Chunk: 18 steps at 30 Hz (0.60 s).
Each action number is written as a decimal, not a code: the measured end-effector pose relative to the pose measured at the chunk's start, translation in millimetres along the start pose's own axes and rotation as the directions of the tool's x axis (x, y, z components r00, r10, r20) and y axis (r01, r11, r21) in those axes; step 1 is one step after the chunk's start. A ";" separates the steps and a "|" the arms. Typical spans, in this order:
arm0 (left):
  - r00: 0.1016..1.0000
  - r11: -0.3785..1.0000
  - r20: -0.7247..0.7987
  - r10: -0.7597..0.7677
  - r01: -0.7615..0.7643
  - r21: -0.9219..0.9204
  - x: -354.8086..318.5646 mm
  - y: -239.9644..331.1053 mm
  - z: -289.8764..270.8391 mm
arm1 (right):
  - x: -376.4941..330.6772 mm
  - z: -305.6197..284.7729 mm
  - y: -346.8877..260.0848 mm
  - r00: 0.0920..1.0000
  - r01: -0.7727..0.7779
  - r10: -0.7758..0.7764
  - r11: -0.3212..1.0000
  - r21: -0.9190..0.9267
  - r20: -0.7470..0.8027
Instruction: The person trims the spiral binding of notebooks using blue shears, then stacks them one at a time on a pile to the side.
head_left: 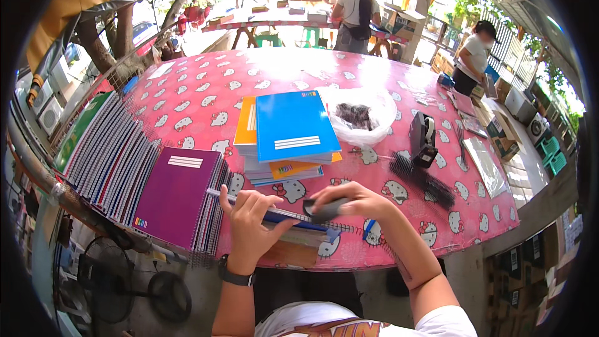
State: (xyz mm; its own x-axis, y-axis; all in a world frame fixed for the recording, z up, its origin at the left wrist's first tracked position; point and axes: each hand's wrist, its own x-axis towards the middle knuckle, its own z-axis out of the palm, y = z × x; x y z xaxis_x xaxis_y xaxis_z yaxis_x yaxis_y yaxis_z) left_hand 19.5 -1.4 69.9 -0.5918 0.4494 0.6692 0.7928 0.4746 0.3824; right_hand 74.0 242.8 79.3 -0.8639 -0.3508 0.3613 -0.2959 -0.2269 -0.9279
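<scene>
My left hand (248,231) grips a notebook (281,217) held on edge just above the pink table, fingers on the far side and thumb on the near side. My right hand (355,200) is closed on a dark grey, rounded object (326,210) against the notebook's bound edge; its exact kind is unclear. A thin spiral coil (347,229) sticks out to the right of that edge. Beyond my hands rises a stack of blue and orange notebooks (293,122). Left of them lies a purple spiral notebook (171,196) atop others.
A long row of spiral notebooks (112,140) lines the table's left side. To the right are a white plastic bag (377,128) with dark contents, a black tape dispenser (425,143) and loose black coils (421,181). People stand beyond the table (249,65) and at the right.
</scene>
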 end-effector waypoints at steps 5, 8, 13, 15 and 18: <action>1.000 1.000 0.011 0.004 -0.004 -0.008 2.3 -0.5 2.6 | 6.7 6.2 -7.3 0.968 -0.249 0.232 0.927 -0.279 -0.095; 1.000 0.999 0.017 -0.007 0.007 -0.036 3.1 -1.0 0.8 | 15.9 4.4 1.7 1.000 -0.021 0.020 1.000 -0.008 -0.002; 0.996 0.996 0.056 -0.068 0.072 -0.060 0.5 -2.2 -3.0 | 27.5 0.2 2.3 0.982 -0.184 0.189 0.941 -0.284 -0.010; 0.998 0.997 0.060 -0.029 0.033 -0.069 2.3 -5.4 -0.2 | 27.6 0.9 16.4 0.994 -0.089 0.102 0.945 -0.315 0.024; 0.975 0.997 -0.218 -0.037 0.050 0.053 4.3 -10.1 -8.0 | 29.1 -9.4 9.0 0.908 -0.418 0.374 0.779 -0.467 -0.189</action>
State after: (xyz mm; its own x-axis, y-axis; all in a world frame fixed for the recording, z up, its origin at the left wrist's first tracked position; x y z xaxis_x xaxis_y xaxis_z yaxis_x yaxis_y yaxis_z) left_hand 10.1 -10.2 73.9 -0.5748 0.2560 0.7772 0.7536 0.5358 0.3808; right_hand 42.4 239.1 80.5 -0.9721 -0.2319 -0.0359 -0.0601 0.3939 -0.9172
